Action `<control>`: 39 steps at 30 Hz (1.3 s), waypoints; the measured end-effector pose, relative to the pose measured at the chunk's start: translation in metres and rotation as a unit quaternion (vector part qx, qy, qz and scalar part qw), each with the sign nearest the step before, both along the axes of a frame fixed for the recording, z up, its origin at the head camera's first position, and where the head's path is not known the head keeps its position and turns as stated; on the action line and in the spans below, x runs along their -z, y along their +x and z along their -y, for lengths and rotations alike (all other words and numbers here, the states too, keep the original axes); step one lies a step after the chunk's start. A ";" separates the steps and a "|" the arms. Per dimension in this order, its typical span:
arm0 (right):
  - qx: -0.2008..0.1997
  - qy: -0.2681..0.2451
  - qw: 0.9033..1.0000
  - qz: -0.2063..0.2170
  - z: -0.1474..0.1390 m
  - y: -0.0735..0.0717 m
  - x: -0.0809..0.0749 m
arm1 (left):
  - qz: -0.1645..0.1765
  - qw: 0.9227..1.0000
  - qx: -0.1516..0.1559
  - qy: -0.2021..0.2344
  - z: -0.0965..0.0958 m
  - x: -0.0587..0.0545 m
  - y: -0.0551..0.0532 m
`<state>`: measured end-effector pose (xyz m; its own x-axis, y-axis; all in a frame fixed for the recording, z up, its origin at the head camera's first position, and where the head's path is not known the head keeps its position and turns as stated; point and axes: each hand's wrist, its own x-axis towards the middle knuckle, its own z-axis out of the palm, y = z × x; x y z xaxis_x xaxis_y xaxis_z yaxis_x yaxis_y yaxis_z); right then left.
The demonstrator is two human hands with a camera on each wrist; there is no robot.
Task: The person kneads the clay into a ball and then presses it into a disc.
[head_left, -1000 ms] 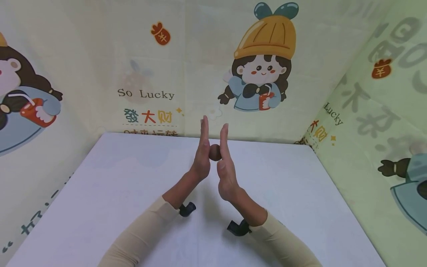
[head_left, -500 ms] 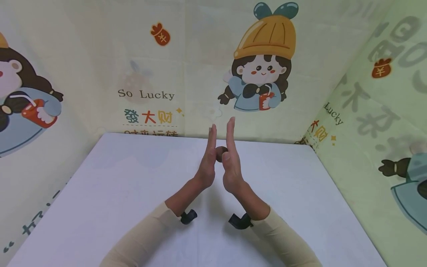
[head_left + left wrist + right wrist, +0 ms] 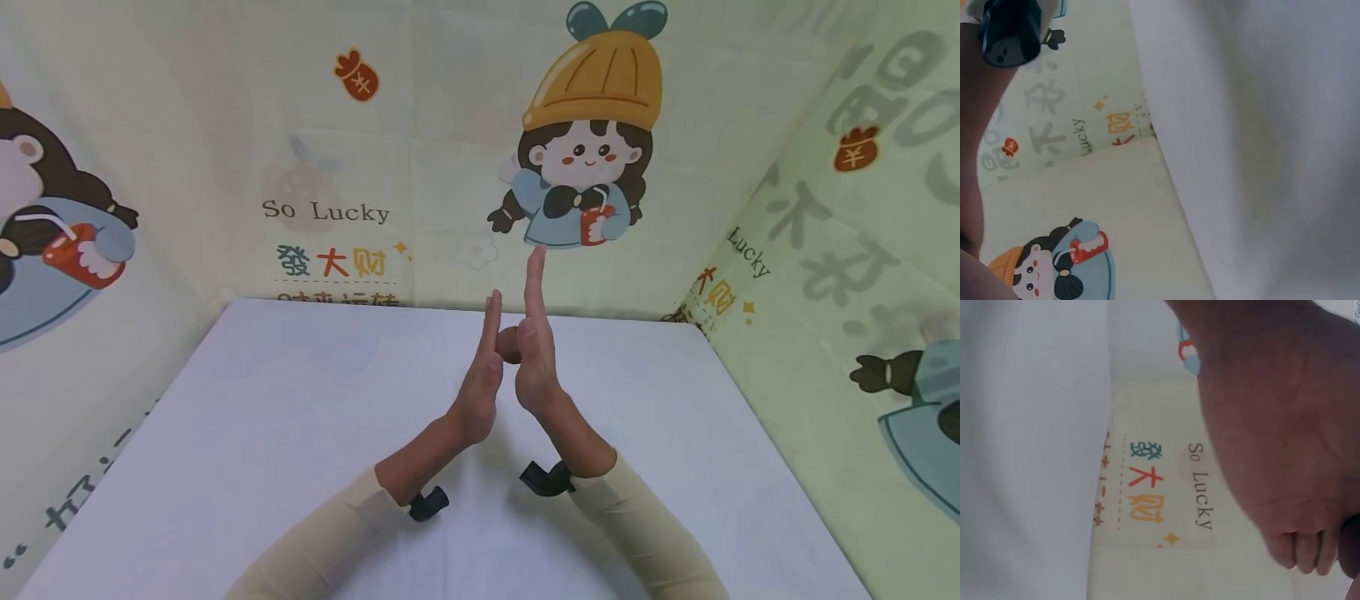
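Well, the left hand (image 3: 478, 390) stands flat, fingers straight; against it, at one o'clock, a ball (image 3: 507, 345) sits sandwiched above the table (image 3: 300, 400); at the ball's three o'clock the right hand (image 3: 537, 360), equally flat and straight-fingered, presses it, pointing up toward twelve.

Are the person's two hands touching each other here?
Apart: the head view shows a gap between left hand and right hand, with the brown ball in it.

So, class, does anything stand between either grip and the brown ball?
Nothing visible does: the brown ball sits directly between the left grip and the right grip, apparently touching both.
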<state>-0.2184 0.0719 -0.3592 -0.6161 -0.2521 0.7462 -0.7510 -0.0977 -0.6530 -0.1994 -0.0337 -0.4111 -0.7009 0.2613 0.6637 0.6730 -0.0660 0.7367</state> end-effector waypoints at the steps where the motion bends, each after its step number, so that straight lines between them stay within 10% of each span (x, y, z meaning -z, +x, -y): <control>1: 0.000 -0.001 1.000 0.004 -0.001 -0.001 0.001 | -0.002 1.000 0.002 0.002 -0.001 -0.001 0.001; 17: -0.012 -0.005 1.000 0.016 -0.001 -0.012 0.018 | -0.034 0.999 -0.024 0.033 -0.004 -0.023 0.008; 39: -0.012 0.038 0.999 0.030 0.018 0.007 0.035 | -0.045 0.992 -0.071 0.094 0.016 -0.051 -0.015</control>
